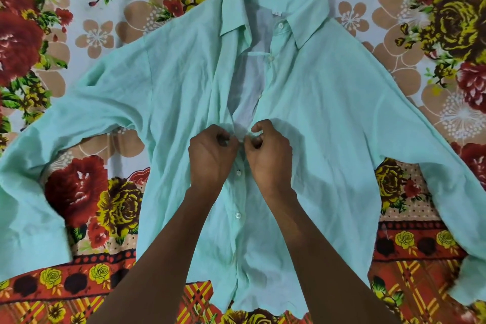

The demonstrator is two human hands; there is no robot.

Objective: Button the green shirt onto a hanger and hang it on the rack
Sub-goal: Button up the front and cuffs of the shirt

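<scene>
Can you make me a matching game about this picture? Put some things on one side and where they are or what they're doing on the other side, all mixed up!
Things:
1. Pale green button-up shirt
2. Left hand
3. Pointed green collar
4. Round white button below the hands

Places or states:
A. At the top of the shirt, far from the person
B. Spread flat on the flowered bedsheet, top half open
C. Already done up
D. Pinching the shirt's front edge, facing the right hand

Pairs: 1-B, 2-D, 3-A, 4-C
</scene>
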